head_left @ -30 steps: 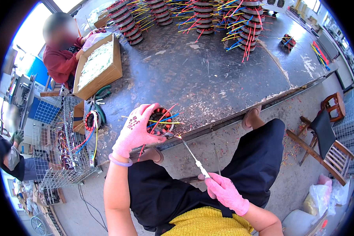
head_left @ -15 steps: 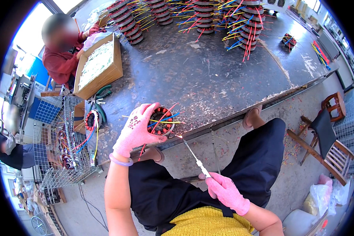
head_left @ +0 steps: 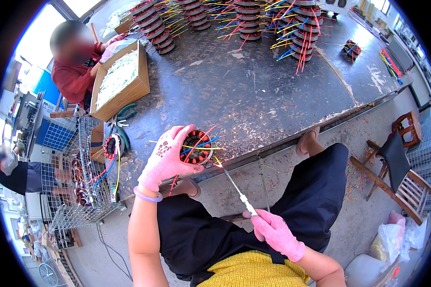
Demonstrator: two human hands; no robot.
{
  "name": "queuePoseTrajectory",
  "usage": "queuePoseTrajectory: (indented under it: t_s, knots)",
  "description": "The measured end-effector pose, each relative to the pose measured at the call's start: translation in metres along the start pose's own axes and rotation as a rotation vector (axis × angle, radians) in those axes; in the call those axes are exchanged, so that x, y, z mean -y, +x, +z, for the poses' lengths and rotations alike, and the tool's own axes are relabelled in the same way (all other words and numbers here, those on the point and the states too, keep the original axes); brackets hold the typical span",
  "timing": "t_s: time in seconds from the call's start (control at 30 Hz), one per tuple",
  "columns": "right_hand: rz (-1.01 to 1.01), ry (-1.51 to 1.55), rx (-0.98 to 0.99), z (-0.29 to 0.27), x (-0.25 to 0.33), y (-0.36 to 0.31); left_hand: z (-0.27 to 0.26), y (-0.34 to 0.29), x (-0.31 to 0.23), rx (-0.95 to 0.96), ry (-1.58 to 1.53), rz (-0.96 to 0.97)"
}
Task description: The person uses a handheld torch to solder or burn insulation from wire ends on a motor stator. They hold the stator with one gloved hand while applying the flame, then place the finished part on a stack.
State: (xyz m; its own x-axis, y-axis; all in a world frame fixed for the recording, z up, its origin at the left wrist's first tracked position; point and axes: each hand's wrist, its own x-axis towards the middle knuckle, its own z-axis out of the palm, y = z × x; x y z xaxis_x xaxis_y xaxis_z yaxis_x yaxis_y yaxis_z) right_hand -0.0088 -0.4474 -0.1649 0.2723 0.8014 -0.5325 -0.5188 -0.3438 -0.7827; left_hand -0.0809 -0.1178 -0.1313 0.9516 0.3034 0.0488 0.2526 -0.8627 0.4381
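My left hand (head_left: 162, 157), in a pink glove, grips a round motor stator (head_left: 202, 155) at the table's near edge, fingers over its left side and thumb below. Red, blue and yellow wires stick out of the stator. My right hand (head_left: 277, 233), also gloved in pink, is closed round the white handle of a long-necked lighter (head_left: 244, 200). Its thin metal neck points up and left, and a yellow flame (head_left: 219, 163) burns at the tip, just right of the stator's lower rim and apart from my left hand.
Stacks of wired stators (head_left: 249, 21) stand along the table's (head_left: 215, 86) far side. To the left are pliers (head_left: 124, 115), another stator (head_left: 112, 146), a cardboard box (head_left: 141, 79) and a wire basket (head_left: 76, 210). A co-worker (head_left: 74, 71) sits beyond the box. A wooden chair (head_left: 392, 167) stands right.
The flame at the lighter's tip has grown taller and brighter. Both my hands are nearly still. The co-worker's hands have shifted slightly.
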Motion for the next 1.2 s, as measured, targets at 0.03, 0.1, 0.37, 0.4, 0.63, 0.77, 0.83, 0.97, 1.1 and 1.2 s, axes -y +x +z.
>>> queuePoseTrajectory:
  t_s: [0.03, 0.1, 0.37, 0.4, 0.63, 0.77, 0.83, 0.97, 1.1, 1.2]
  knots:
    - [-0.004, 0.004, 0.000, 0.000, -0.001, 0.000, 0.000, 0.000, 0.000, -0.001, 0.004, 0.001]
    - [-0.005, 0.004, -0.005, 0.000, 0.000, 0.000, 0.000, 0.000, 0.000, -0.004, 0.005, 0.000]
    - [0.014, 0.025, 0.004, 0.002, 0.001, -0.001, -0.001, 0.000, -0.001, 0.011, -0.007, -0.007]
    - [0.010, 0.003, -0.001, 0.002, 0.001, -0.002, 0.000, 0.000, -0.001, 0.009, -0.008, -0.004]
    - [-0.009, -0.038, -0.010, 0.002, 0.002, 0.000, -0.001, 0.000, -0.001, 0.013, -0.009, -0.010]
    - [-0.016, -0.010, -0.012, 0.003, 0.002, 0.000, 0.000, 0.000, -0.002, 0.013, -0.021, -0.019]
    - [-0.008, -0.023, -0.010, 0.002, 0.002, 0.000, 0.001, 0.000, 0.000, 0.001, -0.008, -0.002]
    - [0.022, -0.019, -0.013, 0.006, 0.010, -0.002, -0.001, 0.000, -0.003, 0.014, -0.018, -0.025]
    - [0.021, 0.015, -0.019, 0.006, 0.008, -0.002, -0.001, 0.000, -0.003, 0.014, -0.019, -0.025]
    - [0.024, 0.026, -0.020, 0.005, 0.006, -0.002, 0.000, 0.000, -0.002, 0.018, -0.020, -0.028]
